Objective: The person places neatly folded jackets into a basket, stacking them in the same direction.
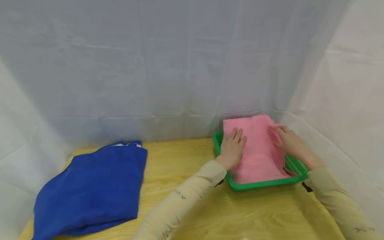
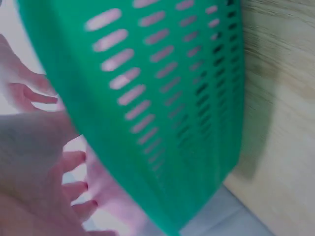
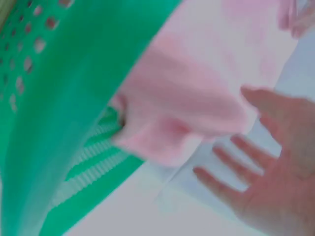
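Observation:
A folded pink cloth (image 1: 258,150) lies in a green plastic basket (image 1: 264,184), its far end rising over the back rim. My left hand (image 1: 232,148) rests on the cloth's left side with the fingers extended. At the right edge of the cloth is my right hand (image 1: 289,143), its fingers spread and loosely bent. In the right wrist view the fingers of that right hand (image 3: 275,157) are apart beside the pink cloth (image 3: 182,108), with nothing gripped. The left wrist view shows the basket's slotted side (image 2: 162,98) close up, with the left hand (image 2: 44,172) beyond its rim.
A blue folded garment (image 1: 96,190) lies on the left of the wooden table (image 1: 174,166). A pale sheet (image 1: 180,66) hangs behind the table, and another white sheet (image 1: 354,100) stands close along the right side.

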### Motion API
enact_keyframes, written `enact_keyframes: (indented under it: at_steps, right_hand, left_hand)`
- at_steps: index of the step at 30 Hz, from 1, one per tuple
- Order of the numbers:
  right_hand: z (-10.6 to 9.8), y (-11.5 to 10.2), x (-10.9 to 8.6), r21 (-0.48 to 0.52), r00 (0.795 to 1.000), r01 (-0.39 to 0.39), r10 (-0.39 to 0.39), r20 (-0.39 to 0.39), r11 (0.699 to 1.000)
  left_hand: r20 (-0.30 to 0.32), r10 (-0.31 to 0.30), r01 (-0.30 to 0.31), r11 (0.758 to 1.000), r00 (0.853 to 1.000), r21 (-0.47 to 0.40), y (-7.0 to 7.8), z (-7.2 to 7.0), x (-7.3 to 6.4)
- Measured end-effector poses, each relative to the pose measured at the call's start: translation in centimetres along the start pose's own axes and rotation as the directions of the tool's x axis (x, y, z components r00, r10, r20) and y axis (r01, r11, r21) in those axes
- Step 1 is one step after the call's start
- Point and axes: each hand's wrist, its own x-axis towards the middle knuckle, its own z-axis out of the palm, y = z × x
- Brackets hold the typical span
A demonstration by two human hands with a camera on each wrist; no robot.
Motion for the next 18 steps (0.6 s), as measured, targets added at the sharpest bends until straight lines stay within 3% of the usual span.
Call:
enact_keyframes:
  at_steps: [3, 6, 10, 13, 15, 18]
  right_hand:
    - [1.1, -0.7, 0.3, -0.039, 0.989, 0.145, -0.145, 0.001, 0.989]
    - [2.3, -0.8, 0.2, -0.096, 0.978, 0.198, -0.191, 0.078, 0.975]
    - [3.4, -0.6, 0.1, -0.071, 0.950, 0.218, -0.195, 0.243, 0.973]
    - [3.7, -0.2, 0.0, -0.013, 0.927, 0.213, -0.198, 0.317, 0.977]
    - [3.7, 0.0, 0.0, 0.025, 0.918, 0.206, -0.202, 0.342, 0.978]
    - [3.4, 0.1, -0.1, 0.067, 0.923, 0.186, -0.198, 0.331, 0.980]
  left_hand:
    - [0.051, 0.068, -0.070, 0.997, 0.996, 0.036, -0.7, 0.3, -0.5]
    - [0.119, 0.085, -0.090, 0.995, 0.989, 0.042, -0.9, 0.5, -1.0]
    - [0.261, 0.101, -0.110, 0.994, 0.960, 0.020, -0.4, 0.7, -1.8]
    - [0.320, 0.092, -0.101, 0.995, 0.943, 0.013, -0.1, 0.7, -2.1]
    - [0.324, 0.082, -0.092, 0.996, 0.943, 0.015, 0.0, 0.7, -2.1]
    - [0.300, 0.082, -0.087, 0.996, 0.950, 0.001, 0.0, 0.7, -2.1]
